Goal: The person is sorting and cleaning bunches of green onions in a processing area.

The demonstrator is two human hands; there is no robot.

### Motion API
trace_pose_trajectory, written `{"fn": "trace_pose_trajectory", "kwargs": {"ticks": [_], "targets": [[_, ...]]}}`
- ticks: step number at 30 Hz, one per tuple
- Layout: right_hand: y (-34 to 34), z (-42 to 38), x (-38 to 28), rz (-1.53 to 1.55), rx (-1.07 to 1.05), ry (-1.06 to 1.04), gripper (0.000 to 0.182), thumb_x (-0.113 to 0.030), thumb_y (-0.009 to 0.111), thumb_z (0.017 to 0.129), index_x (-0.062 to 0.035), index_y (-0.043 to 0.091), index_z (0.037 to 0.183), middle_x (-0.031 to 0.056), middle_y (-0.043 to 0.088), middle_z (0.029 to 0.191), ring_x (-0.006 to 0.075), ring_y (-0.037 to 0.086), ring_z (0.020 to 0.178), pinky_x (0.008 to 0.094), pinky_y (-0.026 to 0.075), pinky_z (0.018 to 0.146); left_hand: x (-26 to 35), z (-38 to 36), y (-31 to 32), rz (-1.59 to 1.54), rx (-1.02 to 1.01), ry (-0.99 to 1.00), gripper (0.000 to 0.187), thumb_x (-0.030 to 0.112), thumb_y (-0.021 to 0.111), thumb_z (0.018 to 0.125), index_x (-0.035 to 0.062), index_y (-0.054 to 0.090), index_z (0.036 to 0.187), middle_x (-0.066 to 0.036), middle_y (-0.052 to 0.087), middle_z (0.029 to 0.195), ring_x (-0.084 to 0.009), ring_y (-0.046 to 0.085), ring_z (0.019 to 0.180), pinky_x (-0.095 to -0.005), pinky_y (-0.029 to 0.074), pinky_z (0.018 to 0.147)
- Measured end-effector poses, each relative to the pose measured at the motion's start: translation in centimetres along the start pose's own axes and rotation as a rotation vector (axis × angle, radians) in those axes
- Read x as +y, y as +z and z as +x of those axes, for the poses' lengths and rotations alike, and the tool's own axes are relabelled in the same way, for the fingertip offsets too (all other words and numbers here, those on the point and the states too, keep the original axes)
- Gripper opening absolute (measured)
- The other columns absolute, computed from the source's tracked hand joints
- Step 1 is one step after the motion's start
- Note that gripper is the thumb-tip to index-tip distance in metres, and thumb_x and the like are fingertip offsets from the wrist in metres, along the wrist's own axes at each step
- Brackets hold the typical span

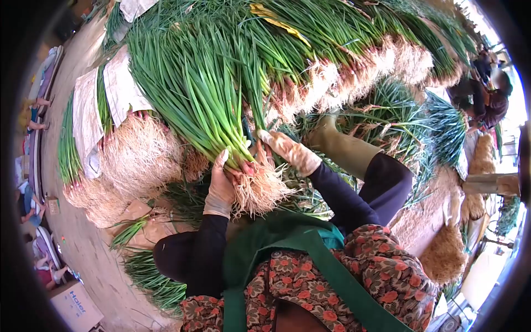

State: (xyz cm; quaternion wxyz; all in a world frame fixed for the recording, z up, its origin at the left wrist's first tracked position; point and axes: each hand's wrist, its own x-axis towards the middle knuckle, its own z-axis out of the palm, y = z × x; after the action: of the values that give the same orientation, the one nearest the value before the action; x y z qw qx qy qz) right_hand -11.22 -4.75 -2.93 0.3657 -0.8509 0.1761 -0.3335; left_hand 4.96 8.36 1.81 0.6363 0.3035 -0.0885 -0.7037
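The bunch of green onions (pixel 207 105) is located in front of the green apron (pixel 265 235), with its roots (pixel 260 192) turned toward the body and its leaves pointed away. The leaves lie against the larger heap of greens; the root-bound bundle (pixel 141 146) is located to the left, and the row of bundles (pixel 345 77) to the right.

Hand state: the two gloved hands are set on opposite sides, near the root end. The left hand (pixel 219 191) is closed around the base of the bunch, with its thumb laid over the pale stems (pixel 235 146). The right hand (pixel 293 154) is closed at its fingertips on a slim strand of stalks (pixel 256 108) at the right edge; whether this strand is separate from the bunch cannot be told.

Handling characteristics (judged): low to moderate weight, with the long leaves tending to sag and splay if supported only at the base. The stems are considered firm but easily bruised; the leaves, pliable and liable to crease. Fine roots may be tangled and may shed or snag on adjacent stalks. Some slip is to be expected if the stems are damp.

Recommended grip: the firm stems just above the roots, with even, moderate pressure. Gripping by leaf tips or loose roots should be avoided.
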Motion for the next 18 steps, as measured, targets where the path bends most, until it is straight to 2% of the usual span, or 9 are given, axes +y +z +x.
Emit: {"fn": "trace_pose_trajectory", "kwargs": {"ticks": [2, 3, 4, 6, 8, 10, 12, 14, 18], "targets": [[0.7, 1.2, 1.0, 0.576, -0.274, 0.713, 0.032, -0.028, 0.047, 0.095, 0.0001, 0.062, 0.096, 0.0053, 0.062, 0.071, 0.0157, 0.06, 0.067, 0.0267, 0.048, 0.062, 0.0, 0.0, 0.0, 0.008, 0.005, -0.007, 0.061, 0.04, 0.045, 0.089, -0.0083, 0.042, 0.126, -0.017, 0.063, 0.089, -0.0245, 0.06, 0.076, -0.033, 0.047, 0.084], [1.2, 1.3, 0.5, 0.779, -0.316, 0.81, 0.03, -0.027, 0.051, 0.093, 0.0, 0.063, 0.094, 0.0031, 0.062, 0.069, 0.0132, 0.058, 0.06, 0.0252, 0.047, 0.056, 0.2, -0.1, -0.2, 0.057, 0.05, -0.012, 0.057, 0.041, 0.045, 0.089, -0.0062, 0.046, 0.12, -0.015, 0.062, 0.084, -0.0228, 0.06, 0.073, -0.0317, 0.047, 0.079], [1.2, 0.7, 0.9, 0.756, -0.386, 0.783, 0.029, -0.026, 0.052, 0.093, 0.0003, 0.063, 0.091, 0.0037, 0.064, 0.077, 0.0152, 0.059, 0.071, 0.0259, 0.047, 0.065, 0.2, -0.5, -0.5, 0.101, 0.098, -0.022, 0.053, 0.042, 0.046, 0.088, -0.004, 0.05, 0.114, -0.013, 0.062, 0.079, -0.021, 0.06, 0.071, -0.0303, 0.048, 0.073], [2.8, -0.7, 4.4, 0.736, -0.532, 0.486, 0.03, -0.026, 0.05, 0.094, -0.0016, 0.057, 0.109, 0.0093, 0.059, 0.102, 0.0197, 0.053, 0.097, 0.0296, 0.04, 0.087, -0.2, -0.3, -0.5, 0.187, 0.16, -0.052, 0.047, 0.043, 0.046, 0.088, 0.0004, 0.057, 0.102, -0.008, 0.062, 0.069, -0.0174, 0.06, 0.065, -0.0277, 0.049, 0.063], [-1.7, 0.9, -2.4, 0.391, -0.471, 0.428, 0.038, -0.024, 0.044, 0.096, -0.0046, 0.047, 0.128, 0.0135, 0.051, 0.123, 0.0227, 0.047, 0.115, 0.0316, 0.034, 0.101, -0.2, -0.4, -0.1, 0.143, 0.021, -0.118, 0.047, 0.045, 0.044, 0.088, 0.0005, 0.058, 0.099, -0.01, 0.063, 0.07, -0.0171, 0.06, 0.066, -0.0246, 0.048, 0.058], [1.7, -0.7, 2.0, -0.25, -0.167, -0.152, 0.037, -0.021, 0.041, 0.097, -0.0031, 0.045, 0.129, 0.0159, 0.048, 0.127, 0.0244, 0.044, 0.117, 0.0312, 0.032, 0.103, -0.9, -0.3, 0.2, 0.195, 0.053, -0.058, 0.056, 0.049, 0.043, 0.088, -0.0041, 0.058, 0.094, -0.014, 0.063, 0.078, -0.0205, 0.06, 0.074, -0.0259, 0.048, 0.064], [2.7, 3.5, -1.1, 0.42, 0.162, 0.654, 0.04, -0.031, 0.061, 0.084, 0.0053, 0.057, 0.101, 0.0165, 0.064, 0.08, 0.0255, 0.058, 0.07, 0.0357, 0.045, 0.066, -1.1, -0.3, 0.4, 0.141, 0.072, -0.057, 0.052, 0.045, 0.047, 0.088, -0.0048, 0.056, 0.099, -0.015, 0.063, 0.078, -0.0245, 0.06, 0.078, -0.0336, 0.049, 0.077], [0.9, 4.3, -2.6, 0.094, 0.083, 0.681, 0.034, -0.026, 0.058, 0.084, 0.0054, 0.058, 0.097, 0.0189, 0.062, 0.074, 0.0258, 0.058, 0.067, 0.0372, 0.045, 0.063, -1.0, -0.6, 1.3, 0.107, 0.092, -0.031, 0.049, 0.042, 0.05, 0.087, -0.0049, 0.055, 0.102, -0.015, 0.063, 0.078, -0.026, 0.061, 0.078, -0.0363, 0.049, 0.08], [1.3, 2.6, -1.3, 0.138, 0.089, 0.692, 0.031, -0.025, 0.052, 0.087, 0.006, 0.056, 0.091, 0.0188, 0.06, 0.066, 0.029, 0.059, 0.061, 0.0395, 0.045, 0.059, -1.4, -0.7, 0.8, -0.016, 0.078, -0.017, 0.048, 0.039, 0.051, 0.087, -0.0052, 0.053, 0.105, -0.017, 0.063, 0.081, -0.0283, 0.061, 0.08, -0.0394, 0.048, 0.085]]}}
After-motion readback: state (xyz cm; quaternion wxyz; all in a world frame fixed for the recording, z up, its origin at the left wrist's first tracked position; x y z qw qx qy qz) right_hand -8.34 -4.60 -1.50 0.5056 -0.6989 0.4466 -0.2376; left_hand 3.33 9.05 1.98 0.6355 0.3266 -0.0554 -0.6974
